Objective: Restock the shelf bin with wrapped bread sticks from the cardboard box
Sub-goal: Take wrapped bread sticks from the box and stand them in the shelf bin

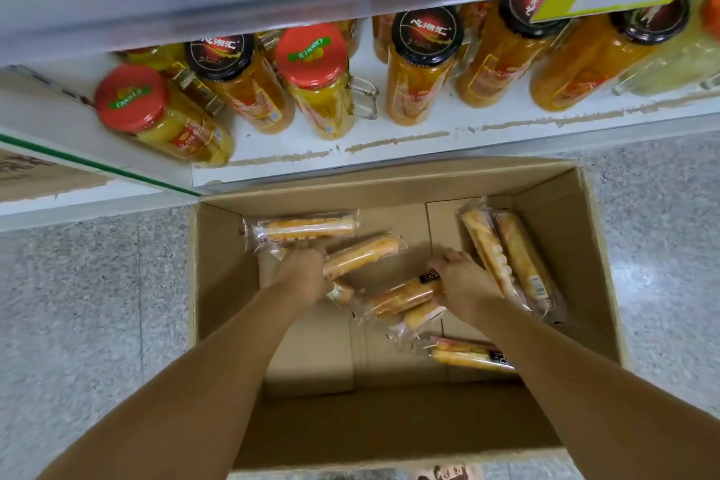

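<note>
Speckled floor (97,304) below the jar shelf (389,140): in the cardboard box (389,183) our right hand (463,279) curls round one wrapped bread stick (401,296), our left hand (302,273) covers another, grip hidden; we judge it best to lift each mid-length, not by loose wrapper ends.

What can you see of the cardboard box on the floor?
The cardboard box is plain brown card, open-topped, standing upright on the speckled grey floor close in front of the bottom shelf. Its base shows flap seams and is mostly bare. A few wrapped bread sticks lie loose inside, two beside its right wall. Both arms reach in: the left hand and the right hand each grip sticks.
</note>
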The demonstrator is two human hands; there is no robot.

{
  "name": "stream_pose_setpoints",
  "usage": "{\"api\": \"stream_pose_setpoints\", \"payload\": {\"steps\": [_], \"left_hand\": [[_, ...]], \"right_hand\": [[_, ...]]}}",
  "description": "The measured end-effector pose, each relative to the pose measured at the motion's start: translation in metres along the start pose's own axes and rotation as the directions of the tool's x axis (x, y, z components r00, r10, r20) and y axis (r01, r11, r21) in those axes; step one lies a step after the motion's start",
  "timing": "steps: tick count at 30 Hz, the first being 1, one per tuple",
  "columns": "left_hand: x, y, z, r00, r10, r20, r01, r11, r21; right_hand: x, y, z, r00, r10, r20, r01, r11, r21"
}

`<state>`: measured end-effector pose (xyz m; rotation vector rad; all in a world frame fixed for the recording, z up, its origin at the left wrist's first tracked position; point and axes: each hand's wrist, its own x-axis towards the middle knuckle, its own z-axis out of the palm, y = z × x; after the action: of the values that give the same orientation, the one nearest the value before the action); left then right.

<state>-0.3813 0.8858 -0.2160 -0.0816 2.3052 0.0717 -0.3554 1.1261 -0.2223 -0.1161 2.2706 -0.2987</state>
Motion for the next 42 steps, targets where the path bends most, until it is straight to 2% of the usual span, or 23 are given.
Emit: {"api": "stream_pose_setpoints", "payload": {"steps": [5, 8, 12, 15, 18, 21, 22, 25, 28, 30, 33, 36, 39, 42], "left_hand": [[-0.031, -0.001, -0.027, 0.994, -0.023, 0.106, 0.048, 0.969, -0.242], [-0.067, -0.002, -0.054, 0.977, 0.053, 0.208, 0.038, 0.911, -0.410], [-0.125, -0.001, -0.095, 0.961, 0.167, 0.221, 0.034, 0.719, -0.695], [-0.174, 0.003, -0.135, 0.947, 0.219, 0.236, 0.075, 0.564, -0.822], [-0.225, 0.007, -0.175, 0.935, 0.277, 0.221, 0.074, 0.458, -0.886], [-0.272, 0.004, -0.208, 0.947, 0.248, 0.206, 0.086, 0.421, -0.903], [-0.287, 0.001, -0.218, 0.949, 0.234, 0.212, 0.104, 0.403, -0.909], [-0.332, -0.013, -0.245, 0.966, 0.184, 0.183, 0.102, 0.378, -0.920], [-0.380, -0.024, -0.277, 0.975, 0.181, 0.126, 0.038, 0.422, -0.906], [-0.412, -0.029, -0.298, 0.980, 0.169, 0.104, 0.021, 0.434, -0.901], [-0.456, -0.037, -0.327, 0.986, 0.162, 0.027, -0.043, 0.415, -0.909], [-0.494, -0.046, -0.351, 0.978, 0.202, -0.046, -0.112, 0.334, -0.936], [-0.523, -0.052, -0.369, 0.971, 0.228, -0.073, -0.124, 0.218, -0.968], [-0.551, -0.056, -0.388, 0.965, 0.231, -0.122, -0.146, 0.092, -0.985]], "right_hand": [[-0.033, 0.002, -0.035, 0.988, 0.067, 0.135, -0.083, 0.990, 0.113], [-0.067, 0.001, -0.066, 0.987, 0.061, 0.148, -0.089, 0.977, 0.191], [-0.117, -0.007, -0.110, 0.985, 0.061, 0.162, -0.110, 0.944, 0.311], [-0.157, -0.018, -0.139, 0.985, 0.086, 0.151, -0.142, 0.901, 0.411], [-0.200, -0.033, -0.171, 0.985, 0.081, 0.153, -0.155, 0.809, 0.567], [-0.247, -0.048, -0.201, 0.983, 0.028, 0.184, -0.160, 0.629, 0.761], [-0.263, -0.052, -0.211, 0.986, 0.025, 0.168, -0.149, 0.596, 0.789], [-0.303, -0.064, -0.241, 0.997, 0.055, 0.058, -0.079, 0.612, 0.787], [-0.343, -0.083, -0.281, 0.996, 0.031, -0.082, 0.040, 0.678, 0.734], [-0.369, -0.101, -0.310, 0.980, -0.036, -0.195, 0.159, 0.730, 0.664], [-0.407, -0.135, -0.352, 0.948, -0.198, -0.251, 0.305, 0.790, 0.532], [-0.452, -0.171, -0.396, 0.914, -0.325, -0.242, 0.403, 0.795, 0.454], [-0.492, -0.202, -0.435, 0.872, -0.416, -0.258, 0.490, 0.735, 0.469], [-0.529, -0.230, -0.466, 0.823, -0.453, -0.343, 0.568, 0.656, 0.497]]}}
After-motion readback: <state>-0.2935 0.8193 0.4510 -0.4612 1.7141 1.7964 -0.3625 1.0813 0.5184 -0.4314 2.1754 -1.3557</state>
